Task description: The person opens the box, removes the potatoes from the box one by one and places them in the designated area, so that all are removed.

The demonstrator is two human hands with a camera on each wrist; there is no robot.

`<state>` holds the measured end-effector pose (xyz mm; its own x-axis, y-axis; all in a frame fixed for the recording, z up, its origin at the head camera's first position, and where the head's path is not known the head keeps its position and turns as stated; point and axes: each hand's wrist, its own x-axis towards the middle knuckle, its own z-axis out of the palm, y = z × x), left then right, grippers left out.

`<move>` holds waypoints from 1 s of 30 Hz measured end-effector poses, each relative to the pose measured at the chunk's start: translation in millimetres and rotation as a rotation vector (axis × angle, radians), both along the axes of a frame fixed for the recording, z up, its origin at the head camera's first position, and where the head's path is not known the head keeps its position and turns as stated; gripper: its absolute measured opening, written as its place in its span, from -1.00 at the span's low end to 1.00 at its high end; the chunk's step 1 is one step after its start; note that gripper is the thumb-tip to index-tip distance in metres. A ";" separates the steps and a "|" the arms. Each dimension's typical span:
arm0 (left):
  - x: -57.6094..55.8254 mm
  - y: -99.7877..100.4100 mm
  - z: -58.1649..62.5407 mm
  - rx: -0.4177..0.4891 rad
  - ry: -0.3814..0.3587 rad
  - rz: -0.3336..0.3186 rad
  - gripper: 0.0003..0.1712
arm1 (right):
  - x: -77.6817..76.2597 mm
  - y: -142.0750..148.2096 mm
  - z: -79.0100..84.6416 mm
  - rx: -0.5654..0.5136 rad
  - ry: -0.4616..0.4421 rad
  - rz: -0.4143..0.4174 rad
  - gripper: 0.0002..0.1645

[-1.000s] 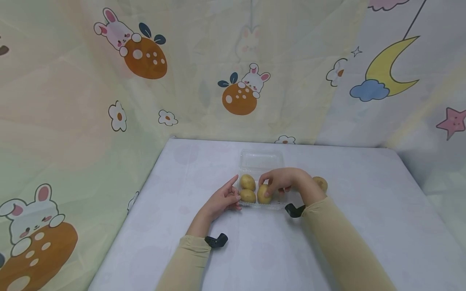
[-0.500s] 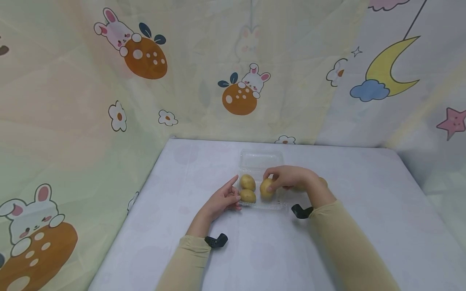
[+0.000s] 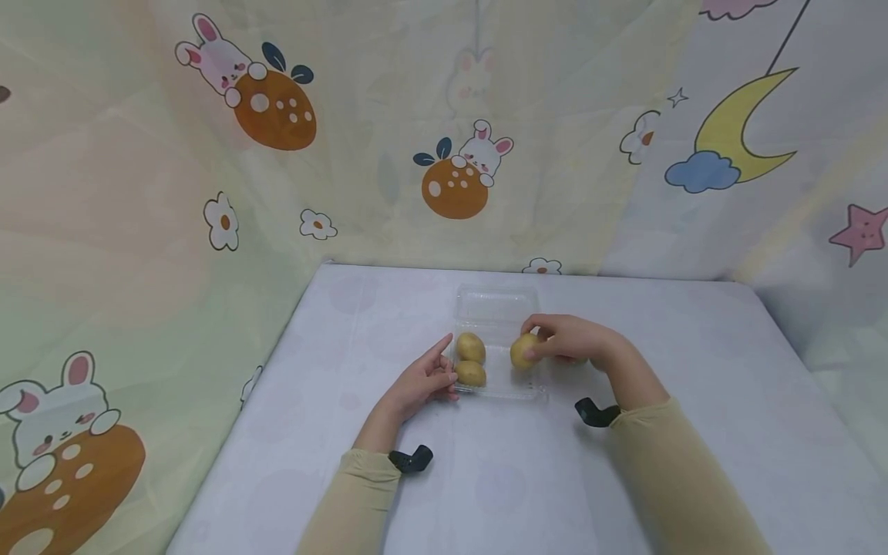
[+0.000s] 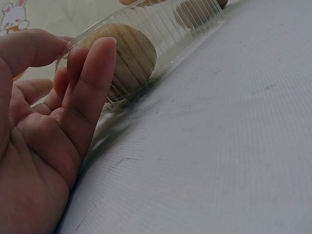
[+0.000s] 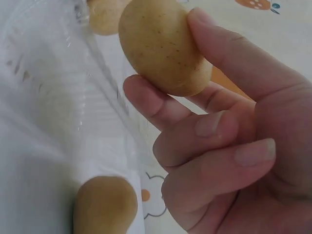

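Note:
My right hand (image 3: 576, 338) pinches a potato (image 5: 163, 46) between thumb and fingertips, over the right part of a clear plastic clamshell box (image 3: 498, 385). Two more potatoes, a far one (image 3: 471, 347) and a near one (image 3: 470, 375), sit one behind the other along the box's left side. At that side's outer wall is my left hand (image 3: 416, 385), index finger stretched out along it. The left wrist view shows its fingers (image 4: 92, 80) against the clear wall, a potato (image 4: 129, 53) behind the plastic.
The box's clear lid (image 3: 496, 305) stands folded open at the back. Another potato (image 5: 105, 207) lies outside the box on the right, mostly behind my right hand in the head view. A white cloth (image 3: 388, 324) covers the table; a printed curtain (image 3: 375, 139) hangs behind.
My right hand has moved right with the potato, lifting it from beside the two left potatoes toward the box's right edge. My left hand has stayed in place.

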<state>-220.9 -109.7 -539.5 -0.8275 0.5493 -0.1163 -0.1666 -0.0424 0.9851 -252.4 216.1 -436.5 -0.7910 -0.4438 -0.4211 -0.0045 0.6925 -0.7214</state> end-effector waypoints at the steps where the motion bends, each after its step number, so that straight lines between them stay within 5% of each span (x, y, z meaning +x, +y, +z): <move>1: 0.0 0.0 0.0 -0.002 0.003 -0.001 -0.04 | 1.8 2.2 0.2 -0.012 0.006 -0.013 -0.43; 10: 0.1 0.1 -0.3 0.005 0.009 0.001 -0.04 | 18.6 22.2 -3.6 -0.060 0.095 -0.030 -0.49; 30: 2.8 0.7 3.7 -0.006 -0.006 0.012 -0.07 | 57.3 57.4 -39.5 -0.240 0.213 -0.143 -0.48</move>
<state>-218.1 -109.0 -535.7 -0.8336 0.5383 -0.1243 -0.1720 -0.0390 0.9843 -195.1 273.5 -476.1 -0.9113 -0.3883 -0.1374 -0.0874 0.5082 -0.8568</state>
